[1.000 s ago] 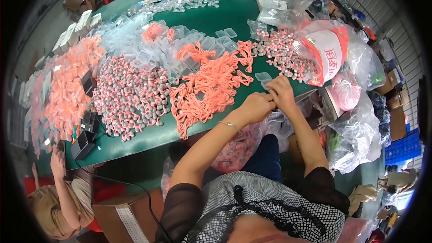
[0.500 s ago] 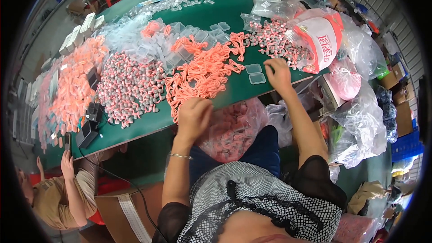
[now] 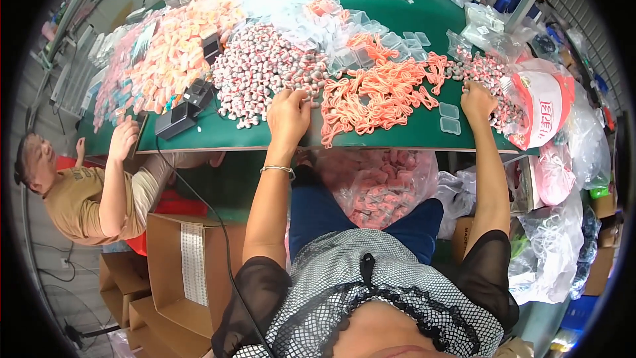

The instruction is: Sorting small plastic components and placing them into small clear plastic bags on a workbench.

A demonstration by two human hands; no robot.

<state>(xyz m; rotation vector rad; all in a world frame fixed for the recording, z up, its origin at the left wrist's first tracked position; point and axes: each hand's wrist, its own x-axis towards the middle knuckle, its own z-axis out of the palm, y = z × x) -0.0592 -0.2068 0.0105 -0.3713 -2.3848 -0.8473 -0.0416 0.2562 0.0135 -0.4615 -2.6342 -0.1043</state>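
My left hand (image 3: 289, 118) is at the near right edge of a large pile of small grey-and-pink rounded pieces (image 3: 265, 63). Its fingers are curled together at the pile, and whatever they hold is hidden. At the right, my right hand (image 3: 478, 101) reaches to a second pile of similar pieces (image 3: 487, 69), fingertips pinched; I cannot make out what is in them. Between my hands lies a heap of looped orange cords (image 3: 381, 96). A small clear plastic case (image 3: 450, 125) lies opened flat just left of my right hand.
A white-and-red bag (image 3: 543, 106) lies beside the right pile. Clear cases (image 3: 351, 56) and orange packets (image 3: 189, 36) cover the far left of the green table (image 3: 397, 13). A black box with a cable (image 3: 175, 121) stands near the edge. Another person (image 3: 89, 192) sits at the left.
My view has turned leftward. My left hand has gone from the table's front edge to the left pile. My right hand has moved from beside the clear case to the right pile, its fingers closing.
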